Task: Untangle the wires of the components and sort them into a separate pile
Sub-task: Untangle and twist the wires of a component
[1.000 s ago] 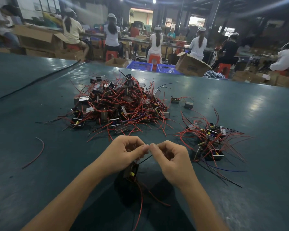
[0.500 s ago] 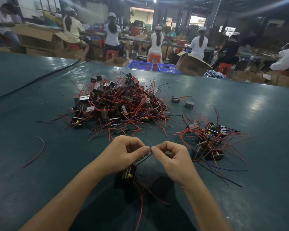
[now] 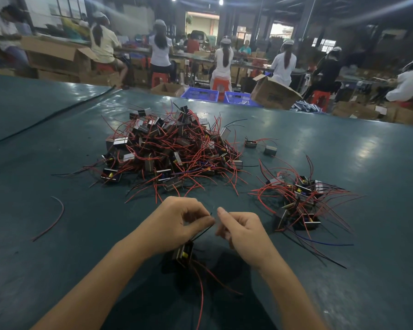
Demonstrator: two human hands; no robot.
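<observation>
My left hand [image 3: 177,225] pinches a thin black wire [image 3: 202,232] between thumb and forefinger. The wire runs down to a small dark component [image 3: 184,253] with a yellow spot, which hangs under that hand with red leads [image 3: 200,287] trailing toward me. My right hand [image 3: 241,232] is just right of the left, fingers curled, thumb tip up, a small gap between the two hands. Whether it pinches a wire end is not visible. The big tangled pile [image 3: 172,151] of components lies beyond my hands. A smaller sorted pile [image 3: 301,203] lies to the right.
A loose red wire [image 3: 55,217] lies on the green table [image 3: 57,270] at the left. Two single components [image 3: 260,146] sit between the piles. Past the table's far edge are blue crates [image 3: 200,95], cardboard boxes [image 3: 274,94] and several seated people.
My fingertips, which were touching, have drawn slightly apart. The hanging component has swung a little lower and left under my left hand.
</observation>
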